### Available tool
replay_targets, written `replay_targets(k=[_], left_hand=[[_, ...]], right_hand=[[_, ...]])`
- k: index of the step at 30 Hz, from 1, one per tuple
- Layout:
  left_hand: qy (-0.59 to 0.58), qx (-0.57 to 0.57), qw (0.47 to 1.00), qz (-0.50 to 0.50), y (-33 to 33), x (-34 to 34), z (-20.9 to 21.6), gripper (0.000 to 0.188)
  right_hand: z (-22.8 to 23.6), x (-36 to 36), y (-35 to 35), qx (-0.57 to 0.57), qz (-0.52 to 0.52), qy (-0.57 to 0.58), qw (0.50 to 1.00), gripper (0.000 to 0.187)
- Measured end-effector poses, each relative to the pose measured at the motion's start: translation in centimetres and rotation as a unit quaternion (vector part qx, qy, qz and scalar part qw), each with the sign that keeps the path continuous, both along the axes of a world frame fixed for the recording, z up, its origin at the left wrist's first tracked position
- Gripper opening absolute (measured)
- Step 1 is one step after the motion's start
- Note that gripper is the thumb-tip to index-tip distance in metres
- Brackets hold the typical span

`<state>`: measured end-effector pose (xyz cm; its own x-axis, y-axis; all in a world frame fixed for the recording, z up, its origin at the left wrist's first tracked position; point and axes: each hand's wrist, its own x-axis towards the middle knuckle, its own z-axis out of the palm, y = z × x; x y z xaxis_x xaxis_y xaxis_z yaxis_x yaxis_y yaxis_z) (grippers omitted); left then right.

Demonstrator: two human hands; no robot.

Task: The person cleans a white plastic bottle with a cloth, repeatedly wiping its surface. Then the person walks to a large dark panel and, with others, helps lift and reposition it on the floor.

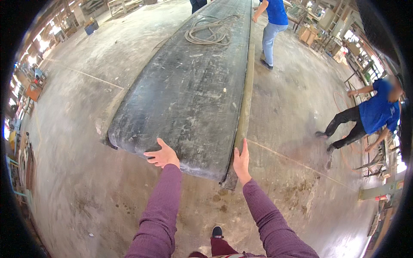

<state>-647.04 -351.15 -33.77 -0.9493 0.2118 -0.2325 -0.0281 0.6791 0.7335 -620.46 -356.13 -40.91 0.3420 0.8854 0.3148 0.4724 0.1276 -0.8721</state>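
Observation:
A long conveyor (185,94) with a scuffed black belt runs away from me, its rounded near end just ahead. My left hand (163,155) lies against that near end, fingers spread and nothing held in them. At the near right corner, my right hand (241,162) is beside the tan side rail (245,96). Its fingers are stretched out with the thumb apart, and the palm faces the rail. Whether the palm presses on the rail is hard to tell. Farther up the belt lies a loosely coiled grey hose or cable (211,36).
A person in a blue shirt (275,19) stands at the conveyor's far right side, a hand near its edge. Another person in blue (372,112) is on the right, near an orange hose (340,101). Cardboard boxes (307,34) stand farther back. Concrete floor (86,129) surrounds the conveyor.

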Motion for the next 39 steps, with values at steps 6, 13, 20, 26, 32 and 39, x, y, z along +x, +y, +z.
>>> replay_targets(k=[6, 13, 20, 26, 32, 39], left_hand=[[0.006, -0.010, 1.000, 0.006, -1.9, 0.3, -0.4, 0.102], [0.019, 0.043, 0.999, 0.014, -1.7, 0.4, -0.3, 0.106], [-0.009, 0.029, 0.999, -0.015, -2.9, 1.6, 0.9, 0.101], [-0.018, 0.049, 0.998, -0.029, -4.0, 2.5, 1.2, 0.099], [0.007, 0.064, 0.998, -0.007, -4.0, 2.4, 1.7, 0.098], [0.011, 0.091, 0.996, -0.011, -3.5, 2.9, 2.4, 0.097]], right_hand=[[-0.2, 0.2, -1.2, -0.009, 0.025, 0.041, 0.999, 0.064], [-1.5, 1.1, -0.1, 0.043, -0.005, 0.063, 0.997, 0.069], [-2.4, 2.6, 1.1, -0.045, -0.066, 0.060, 0.995, 0.064], [-2.7, 4.0, 1.0, -0.078, 0.118, 0.297, 0.944, 0.075], [-1.5, 1.0, 1.4, -0.052, -0.009, 0.089, 0.995, 0.072], [0.9, 0.8, 0.9, -0.066, -0.023, 0.061, 0.996, 0.070]])
